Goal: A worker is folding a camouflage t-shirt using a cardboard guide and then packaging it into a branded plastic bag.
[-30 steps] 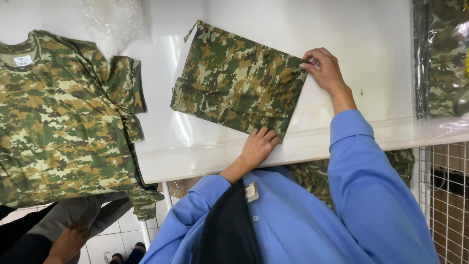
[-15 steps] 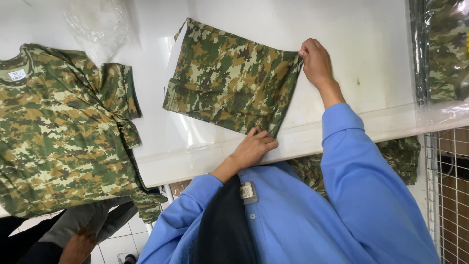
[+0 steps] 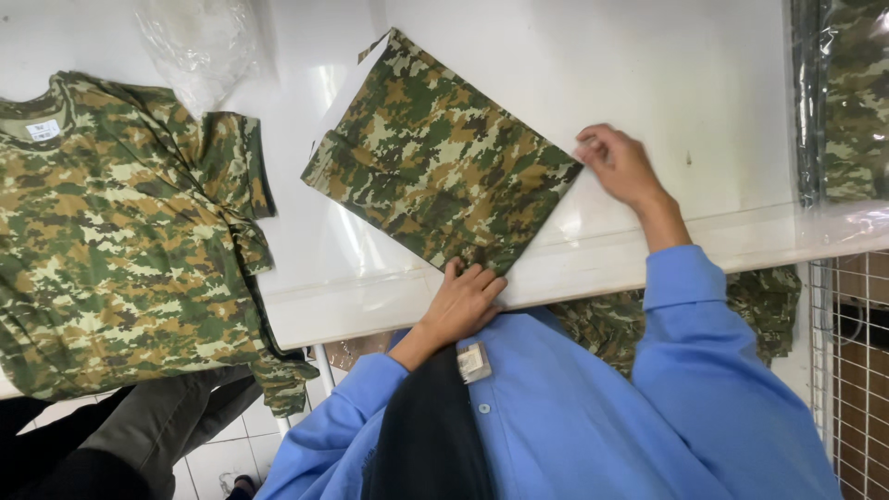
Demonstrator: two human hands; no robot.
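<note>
Folded camouflage shirt (image 3: 435,157) at centre frame on the white tabletop (image 3: 648,74). Left hand (image 3: 468,301) flat, fingers spread on its near corner — right hand (image 3: 622,165) pinching its right corner. Unfolded camouflage T-shirt (image 3: 120,231) at left.

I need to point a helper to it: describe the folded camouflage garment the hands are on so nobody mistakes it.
On the white table, look near the front edge, between the left hand and right hand. The folded camouflage garment lies there as a compact tilted rectangle, unlike the camouflage T-shirt spread open, sleeves showing, farther left.
</note>
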